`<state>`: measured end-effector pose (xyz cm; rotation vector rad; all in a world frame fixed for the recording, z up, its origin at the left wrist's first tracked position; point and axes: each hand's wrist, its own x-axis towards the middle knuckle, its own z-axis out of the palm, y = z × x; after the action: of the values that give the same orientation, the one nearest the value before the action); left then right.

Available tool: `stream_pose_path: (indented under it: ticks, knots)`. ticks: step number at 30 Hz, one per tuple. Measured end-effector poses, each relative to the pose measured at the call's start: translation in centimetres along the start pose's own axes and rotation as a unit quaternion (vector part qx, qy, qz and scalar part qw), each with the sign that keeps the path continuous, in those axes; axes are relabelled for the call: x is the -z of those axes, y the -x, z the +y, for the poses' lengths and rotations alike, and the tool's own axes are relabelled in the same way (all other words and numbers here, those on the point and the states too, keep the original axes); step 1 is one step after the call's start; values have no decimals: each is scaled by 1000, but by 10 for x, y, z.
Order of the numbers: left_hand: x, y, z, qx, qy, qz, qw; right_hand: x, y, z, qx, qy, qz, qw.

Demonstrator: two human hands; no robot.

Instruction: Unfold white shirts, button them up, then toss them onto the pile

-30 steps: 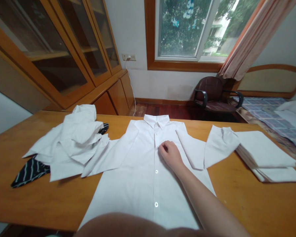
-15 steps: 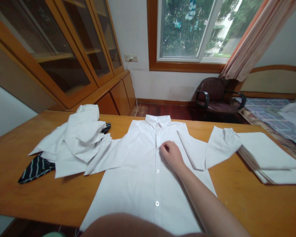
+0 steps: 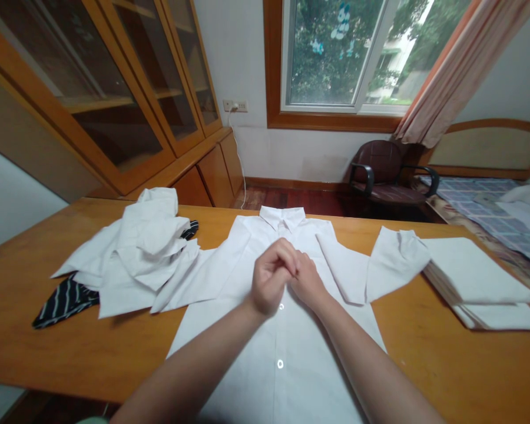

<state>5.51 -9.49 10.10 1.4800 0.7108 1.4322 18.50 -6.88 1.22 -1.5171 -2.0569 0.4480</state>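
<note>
A white button-up shirt (image 3: 247, 335) lies front side up on the wooden table, its collar pointing to the far edge and its sleeves out to the sides. Over the front placket, below the collar, my left hand (image 3: 271, 277) and my right hand (image 3: 308, 280) meet. Both have their fingers curled in and closed at the placket. The fingers cover the bit of fabric between them, and a button there cannot be made out. Two white buttons show lower on the placket.
At the left lies a loose heap of white shirts (image 3: 145, 235) with a black striped cloth (image 3: 66, 303) under it. A folded white stack (image 3: 481, 271) sits at the right, beside the shirt's cuff. Beyond the wooden table (image 3: 22, 330) stand a chair (image 3: 380, 168) and a cabinet (image 3: 189, 141).
My left hand has come up from the bottom edge to the placket and now touches my right hand. The right hand has stayed at nearly the same spot.
</note>
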Motion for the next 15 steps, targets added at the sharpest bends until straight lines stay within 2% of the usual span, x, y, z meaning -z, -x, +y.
stream_pose_path:
  ticks: [2, 5, 7, 11, 15]
  knots:
    - [23, -16, -30, 11, -78, 43, 996, 0, 0, -1, 14, 2, -2, 1000]
    - [56, -27, -67, 63, -172, 63, 981, -2, -2, 1, 13, -11, 10, 1000]
    - [71, -28, -84, 79, -223, 66, 969, -4, -3, 3, -2, -22, 23, 999]
    - [83, -26, -100, 94, -279, 19, 955, -2, -3, 5, -32, -20, 44, 998]
    - [84, -27, -104, 69, -320, -33, 944, 5, -2, 9, -66, 20, 74, 995]
